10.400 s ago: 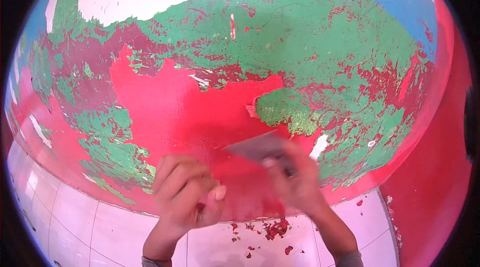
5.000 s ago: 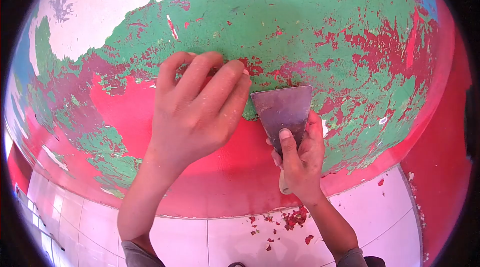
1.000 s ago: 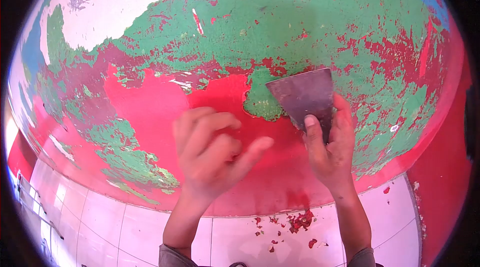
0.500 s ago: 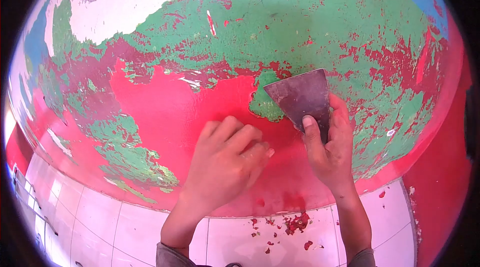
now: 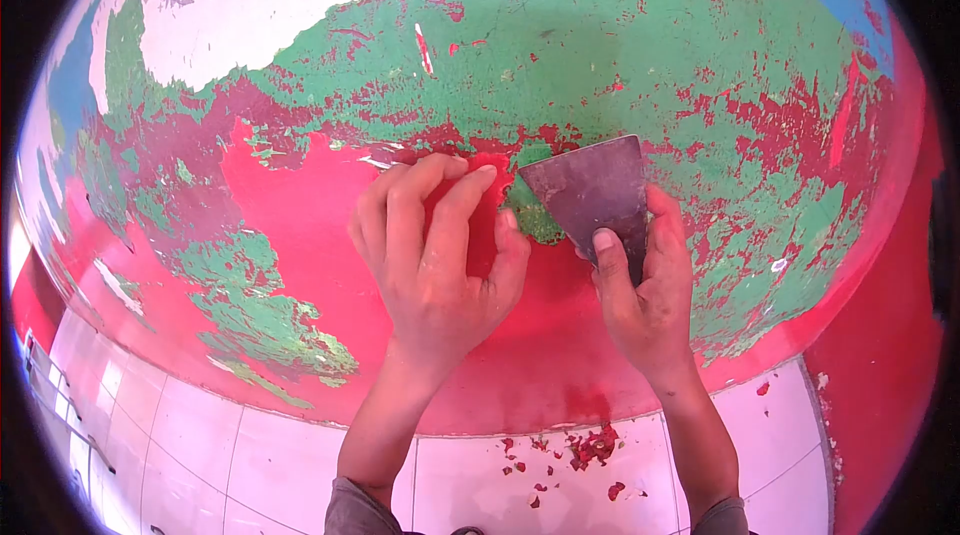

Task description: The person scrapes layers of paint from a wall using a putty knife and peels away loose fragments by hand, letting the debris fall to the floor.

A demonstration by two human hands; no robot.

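My right hand [image 5: 645, 285] grips a putty knife [image 5: 592, 193] with a wide dark blade, thumb on its face and blade edge pointing up. Just left of the blade, a small patch of green paint [image 5: 535, 215] stands against bare red. My left hand [image 5: 440, 245] lies over the red area of the curved painted surface [image 5: 310, 225], fingers bent but apart, fingertips at the ragged edge of the paint. Nothing shows between those fingers. Green paint, flaked and scraped, spreads above and to both sides.
Red paint flakes [image 5: 592, 447] lie scattered on the pale tiled floor [image 5: 470, 480] below. A metal rail [image 5: 70, 405] stands at the lower left. Red flooring [image 5: 875, 375] borders the tiles at the right. White and blue paint covers the upper parts of the surface.
My left hand has moved up and its fingers have spread from a curled pose to reach the paint edge. The right hand with the putty knife has shifted slightly left.
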